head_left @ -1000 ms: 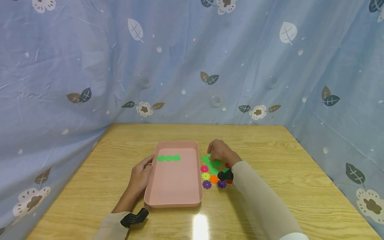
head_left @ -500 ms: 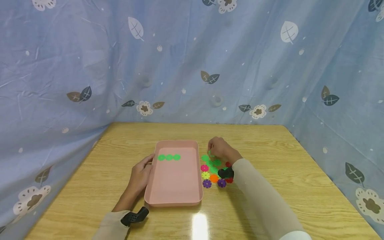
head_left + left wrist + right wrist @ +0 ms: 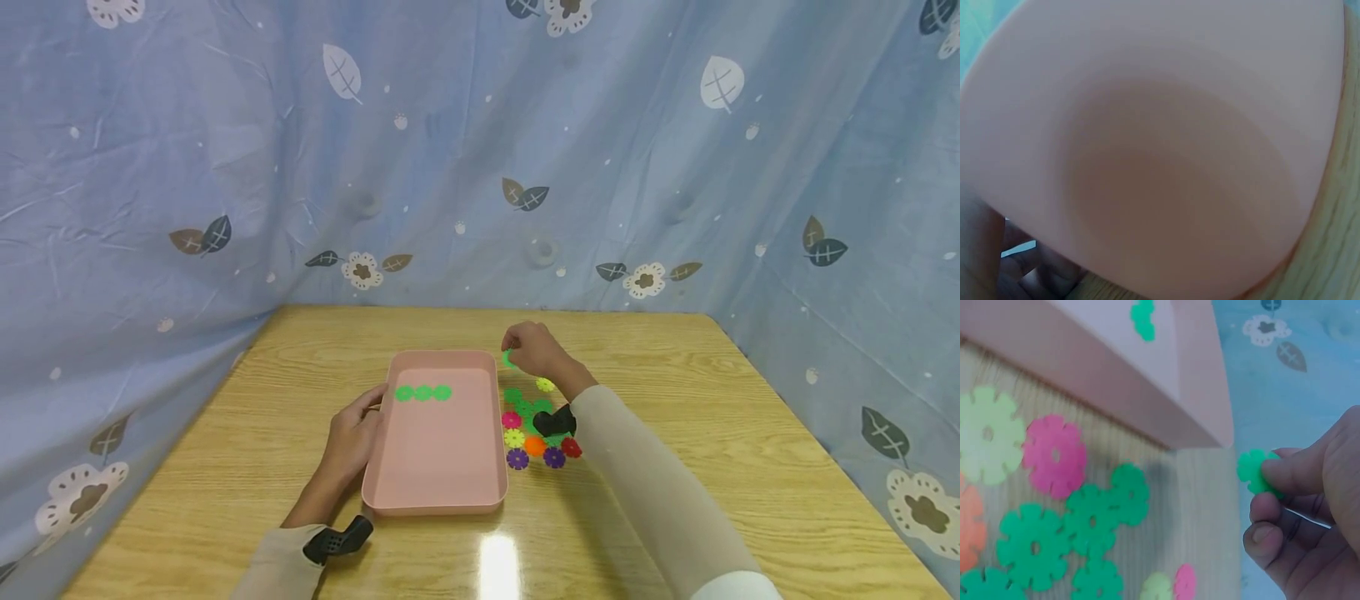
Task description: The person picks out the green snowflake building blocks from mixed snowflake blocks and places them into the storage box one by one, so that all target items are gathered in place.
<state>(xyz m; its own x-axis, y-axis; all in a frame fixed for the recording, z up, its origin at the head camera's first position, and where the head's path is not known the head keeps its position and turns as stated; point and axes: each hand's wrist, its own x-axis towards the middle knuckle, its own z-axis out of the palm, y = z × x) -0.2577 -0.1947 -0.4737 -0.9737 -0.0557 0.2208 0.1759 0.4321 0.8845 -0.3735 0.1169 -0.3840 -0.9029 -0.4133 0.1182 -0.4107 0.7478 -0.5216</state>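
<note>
My right hand (image 3: pixel 534 350) pinches a green notched plastic disc (image 3: pixel 1254 470), a snowflake-style building piece, between thumb and fingers. It is up near the far right corner of the pink tray (image 3: pixel 438 458), clear of the loose discs. My left hand (image 3: pixel 352 437) holds the tray by its left wall; in the left wrist view the tray's pink wall fills most of the picture and partly hides the fingers. Inside the tray, three green discs (image 3: pixel 423 393) lie in a row near the far end.
Right of the tray lie several loose discs: green (image 3: pixel 1034 547), pink (image 3: pixel 512 420), yellow (image 3: pixel 514 439), orange (image 3: pixel 535 447), purple (image 3: pixel 517 459) and red (image 3: pixel 572 447). Another yellow disc (image 3: pixel 545 384) lies farther back. A patterned blue curtain (image 3: pixel 450 167) hangs behind the wooden table (image 3: pixel 660 367).
My right hand has lifted away from the loose pile with a green disc, moving back and slightly left toward the tray's far corner. The left hand and tray stay put.
</note>
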